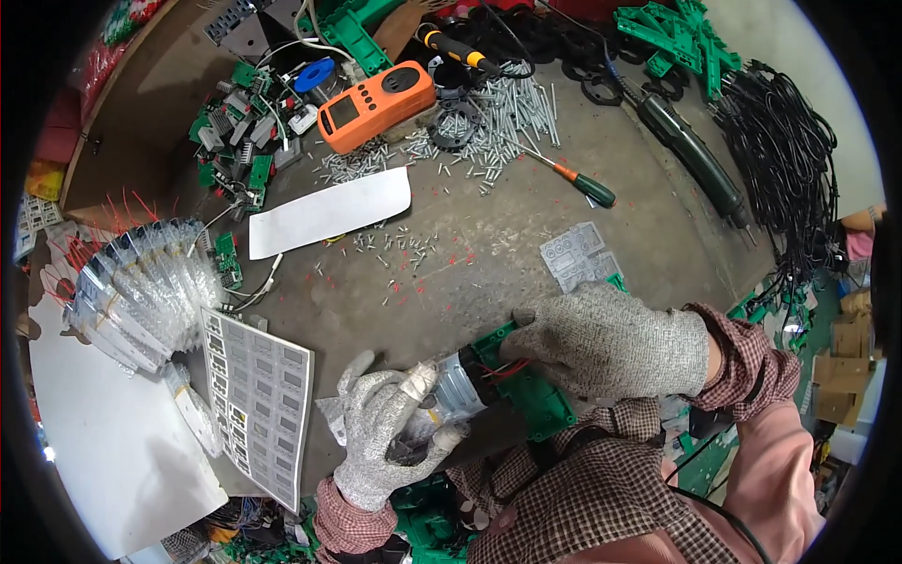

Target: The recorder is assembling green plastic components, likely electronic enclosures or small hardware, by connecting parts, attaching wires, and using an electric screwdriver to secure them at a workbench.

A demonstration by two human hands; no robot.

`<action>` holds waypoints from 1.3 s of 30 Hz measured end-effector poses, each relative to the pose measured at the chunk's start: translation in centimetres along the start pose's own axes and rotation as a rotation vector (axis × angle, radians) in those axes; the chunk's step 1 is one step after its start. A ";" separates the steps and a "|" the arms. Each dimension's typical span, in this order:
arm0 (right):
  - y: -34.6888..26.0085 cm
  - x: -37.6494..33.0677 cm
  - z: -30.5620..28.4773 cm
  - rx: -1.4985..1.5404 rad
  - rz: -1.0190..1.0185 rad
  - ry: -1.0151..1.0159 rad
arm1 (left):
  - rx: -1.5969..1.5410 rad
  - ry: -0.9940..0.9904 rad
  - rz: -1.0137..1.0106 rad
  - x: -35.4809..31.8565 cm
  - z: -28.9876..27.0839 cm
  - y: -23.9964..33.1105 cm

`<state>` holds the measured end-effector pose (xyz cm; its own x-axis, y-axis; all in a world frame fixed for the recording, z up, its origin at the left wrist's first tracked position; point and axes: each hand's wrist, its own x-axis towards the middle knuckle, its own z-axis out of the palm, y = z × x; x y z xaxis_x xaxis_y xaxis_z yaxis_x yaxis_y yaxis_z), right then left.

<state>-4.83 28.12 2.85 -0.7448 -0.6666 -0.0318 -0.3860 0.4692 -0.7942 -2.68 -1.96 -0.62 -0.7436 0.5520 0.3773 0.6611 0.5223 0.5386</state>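
Observation:
A green plastic housing (537,399) with thin red wires (512,368) and a black part inside sits at the bench's front edge. My right hand (611,343), in a grey knit glove, lies over it with the fingers curled onto its upper side; the fingertips are partly hidden. Left of the wires, a shiny silver-blue piece in clear wrap (460,385) joins the black part. My left hand (385,428), gloved too with whitish tape on fingertips, is beside this piece, fingers bent and spread apart. Crumpled clear plastic (413,428) shows behind those fingers.
Left stand a sheet of grey labels (268,395) and a stack of bubble-wrapped pieces (155,287). Farther back are an orange meter (376,105), loose screws (503,117), a green-orange screwdriver (578,181), a corded power screwdriver (691,150) and black cables (780,160).

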 end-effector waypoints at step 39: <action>-3.1 3.1 -1.1 0.316 0.389 -0.001 | -0.006 -0.023 -0.181 4.4 4.9 4.2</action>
<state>-6.53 25.22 5.88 -0.8001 -0.4780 -0.3623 0.1037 0.4847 -0.8685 -2.65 5.89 -0.41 -0.8476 0.4644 0.2566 0.5164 0.6107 0.6004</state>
